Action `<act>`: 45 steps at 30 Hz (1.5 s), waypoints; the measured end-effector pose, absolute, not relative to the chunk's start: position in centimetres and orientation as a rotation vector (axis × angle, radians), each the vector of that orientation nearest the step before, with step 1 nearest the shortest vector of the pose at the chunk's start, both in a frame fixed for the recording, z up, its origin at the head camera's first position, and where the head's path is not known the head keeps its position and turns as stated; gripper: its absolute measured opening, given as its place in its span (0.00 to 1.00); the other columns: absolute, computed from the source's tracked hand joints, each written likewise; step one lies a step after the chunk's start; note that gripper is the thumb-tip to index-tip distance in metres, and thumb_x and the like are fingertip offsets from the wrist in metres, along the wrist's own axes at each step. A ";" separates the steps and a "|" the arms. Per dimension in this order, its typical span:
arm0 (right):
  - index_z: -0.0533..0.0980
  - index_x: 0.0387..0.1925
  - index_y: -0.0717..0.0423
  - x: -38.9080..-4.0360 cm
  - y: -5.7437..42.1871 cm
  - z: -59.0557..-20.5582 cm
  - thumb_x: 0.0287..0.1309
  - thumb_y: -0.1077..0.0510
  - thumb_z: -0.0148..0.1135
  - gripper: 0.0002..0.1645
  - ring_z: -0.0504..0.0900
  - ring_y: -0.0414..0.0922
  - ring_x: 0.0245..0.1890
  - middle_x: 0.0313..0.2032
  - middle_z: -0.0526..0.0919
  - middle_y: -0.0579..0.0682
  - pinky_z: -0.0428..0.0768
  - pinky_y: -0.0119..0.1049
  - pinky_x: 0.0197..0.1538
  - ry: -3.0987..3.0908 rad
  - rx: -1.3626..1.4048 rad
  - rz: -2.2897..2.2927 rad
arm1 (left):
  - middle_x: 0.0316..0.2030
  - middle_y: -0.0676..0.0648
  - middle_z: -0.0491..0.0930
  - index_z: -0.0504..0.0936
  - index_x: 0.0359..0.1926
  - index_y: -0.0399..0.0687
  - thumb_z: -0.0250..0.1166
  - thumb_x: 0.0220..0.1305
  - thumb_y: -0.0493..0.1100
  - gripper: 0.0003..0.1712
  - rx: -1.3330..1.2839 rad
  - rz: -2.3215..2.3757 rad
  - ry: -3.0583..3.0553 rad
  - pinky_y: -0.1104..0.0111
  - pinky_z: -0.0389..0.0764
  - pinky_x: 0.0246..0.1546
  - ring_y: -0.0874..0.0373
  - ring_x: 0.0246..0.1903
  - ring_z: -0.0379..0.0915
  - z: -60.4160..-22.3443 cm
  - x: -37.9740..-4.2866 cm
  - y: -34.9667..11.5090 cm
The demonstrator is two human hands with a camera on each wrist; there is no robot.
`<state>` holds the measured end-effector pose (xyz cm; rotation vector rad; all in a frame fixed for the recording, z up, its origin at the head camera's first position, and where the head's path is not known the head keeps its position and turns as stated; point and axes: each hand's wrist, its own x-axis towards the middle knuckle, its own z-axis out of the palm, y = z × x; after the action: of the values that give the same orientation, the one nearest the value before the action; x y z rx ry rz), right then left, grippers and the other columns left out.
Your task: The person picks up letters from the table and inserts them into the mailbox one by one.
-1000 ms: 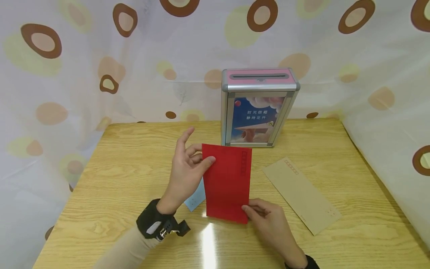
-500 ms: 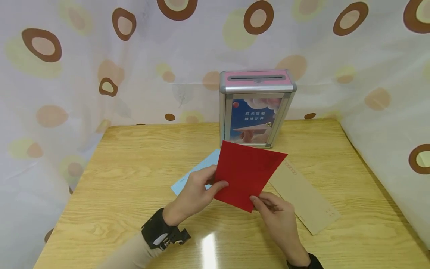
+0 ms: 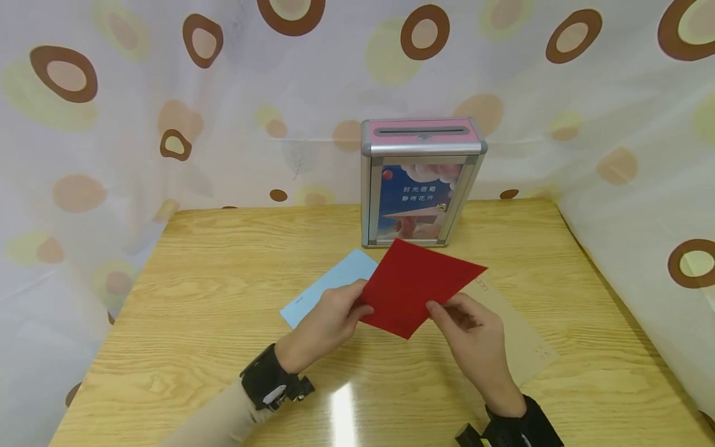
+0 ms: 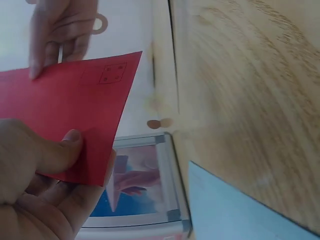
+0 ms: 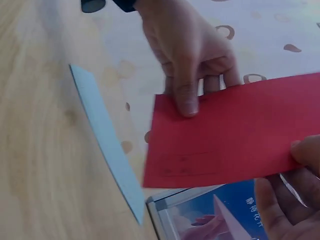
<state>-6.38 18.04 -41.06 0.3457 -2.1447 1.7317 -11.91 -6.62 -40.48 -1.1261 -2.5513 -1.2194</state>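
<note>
A red envelope (image 3: 416, 282) is held up above the table between both hands, tilted in the head view. My left hand (image 3: 329, 320) pinches its left edge, thumb on the near face and fingers behind. On the opposite edge my right hand (image 3: 475, 338) pinches it between thumb and fingers. Small printed marks show near one end of the red envelope (image 4: 85, 95) in the left wrist view. Beyond it stands a mailbox (image 3: 365, 198) with a silver frame, a pink top with a slot, and a blue picture on its front.
A light blue envelope (image 3: 329, 282) lies on the wooden table (image 3: 223, 267), partly behind the left hand. To the right lies a tan envelope (image 3: 522, 335), partly covered by the right hand. A patterned curtain (image 3: 234, 112) hangs behind and beside the table.
The red envelope has turned from upright to slanted and shifted right. The left hand has slid lower along it and moved right; the right hand has risen slightly and moved right, still pinching.
</note>
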 end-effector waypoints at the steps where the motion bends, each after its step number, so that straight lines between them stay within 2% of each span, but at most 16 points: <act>1: 0.82 0.37 0.67 -6.6 18.1 -40.9 0.61 0.72 0.68 0.02 0.85 0.37 0.33 0.33 0.87 0.53 0.82 0.24 0.38 -2.131 0.330 1.730 | 0.43 0.44 0.88 0.77 0.52 0.38 0.68 0.66 0.30 0.15 -1.116 -1.213 -2.566 0.69 0.87 0.45 0.54 0.43 0.88 -40.6 -12.0 -6.6; 7: 0.85 0.38 0.66 -7.7 18.1 -40.8 0.55 0.77 0.70 0.11 0.88 0.35 0.35 0.35 0.89 0.48 0.85 0.26 0.41 -2.082 0.352 1.597 | 0.44 0.44 0.89 0.79 0.51 0.40 0.69 0.65 0.30 0.15 -0.993 -1.295 -2.632 0.71 0.87 0.42 0.56 0.42 0.88 -41.6 -12.4 -6.3; 14: 0.87 0.36 0.63 -9.3 18.4 -40.2 0.49 0.78 0.72 0.13 0.85 0.33 0.30 0.32 0.89 0.57 0.81 0.20 0.37 -2.088 0.451 1.428 | 0.43 0.49 0.89 0.84 0.49 0.45 0.69 0.66 0.32 0.12 -1.004 -1.131 -2.617 0.72 0.85 0.45 0.60 0.43 0.87 -42.0 -13.3 -6.4; 22: 0.88 0.34 0.66 -12.2 18.9 -35.3 0.46 0.81 0.72 0.14 0.84 0.29 0.32 0.31 0.88 0.63 0.80 0.19 0.38 -1.922 0.587 1.303 | 0.45 0.44 0.89 0.85 0.49 0.39 0.68 0.66 0.28 0.12 -1.088 -0.948 -2.432 0.68 0.87 0.45 0.55 0.44 0.87 -36.3 -16.1 -6.4; 24: 0.88 0.34 0.68 -12.8 19.0 -33.8 0.48 0.81 0.70 0.12 0.81 0.28 0.29 0.30 0.88 0.64 0.74 0.17 0.34 -1.870 0.598 1.278 | 0.44 0.43 0.89 0.84 0.49 0.38 0.66 0.67 0.27 0.11 -1.104 -0.930 -2.396 0.67 0.87 0.46 0.54 0.43 0.88 -34.6 -16.8 -6.2; 29: 0.87 0.31 0.71 -14.5 19.0 -30.1 0.51 0.79 0.68 0.07 0.81 0.29 0.29 0.28 0.86 0.68 0.69 0.22 0.34 -1.700 0.603 1.260 | 0.44 0.41 0.88 0.82 0.49 0.37 0.64 0.68 0.27 0.10 -1.133 -0.919 -2.296 0.67 0.87 0.48 0.53 0.44 0.87 -30.6 -18.2 -5.7; 32: 0.87 0.28 0.72 -15.4 19.0 -28.0 0.53 0.77 0.68 0.04 0.84 0.31 0.32 0.26 0.85 0.69 0.74 0.24 0.38 -1.627 0.587 1.259 | 0.45 0.40 0.88 0.82 0.49 0.35 0.65 0.68 0.28 0.09 -1.130 -0.886 -2.227 0.65 0.86 0.52 0.51 0.46 0.86 -28.7 -18.9 -5.1; 40: 0.87 0.26 0.71 -17.1 18.9 -24.1 0.54 0.74 0.70 0.04 0.84 0.34 0.30 0.29 0.89 0.63 0.74 0.25 0.38 -1.520 0.565 1.255 | 0.52 0.40 0.86 0.80 0.56 0.36 0.64 0.70 0.29 0.16 -1.116 -0.829 -2.110 0.65 0.82 0.59 0.50 0.55 0.84 -25.9 -20.4 -4.0; 42: 0.87 0.26 0.72 -17.5 18.8 -23.6 0.54 0.74 0.70 0.04 0.82 0.33 0.29 0.29 0.89 0.63 0.72 0.25 0.38 -1.502 0.564 1.257 | 0.52 0.40 0.87 0.80 0.57 0.36 0.63 0.71 0.29 0.15 -1.094 -0.829 -2.115 0.65 0.82 0.59 0.50 0.55 0.84 -25.5 -20.8 -3.8; 45: 0.87 0.26 0.71 -18.2 18.8 -23.3 0.56 0.73 0.68 0.05 0.82 0.32 0.29 0.28 0.88 0.64 0.74 0.25 0.39 -1.501 0.560 1.227 | 0.49 0.41 0.88 0.80 0.55 0.35 0.62 0.72 0.30 0.13 -1.065 -0.825 -2.130 0.68 0.84 0.52 0.52 0.47 0.86 -25.0 -21.5 -3.5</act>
<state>-18.22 18.85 -23.29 0.5598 -1.5009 1.2267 -21.53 -3.53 -25.00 -1.0649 -2.1300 -0.8252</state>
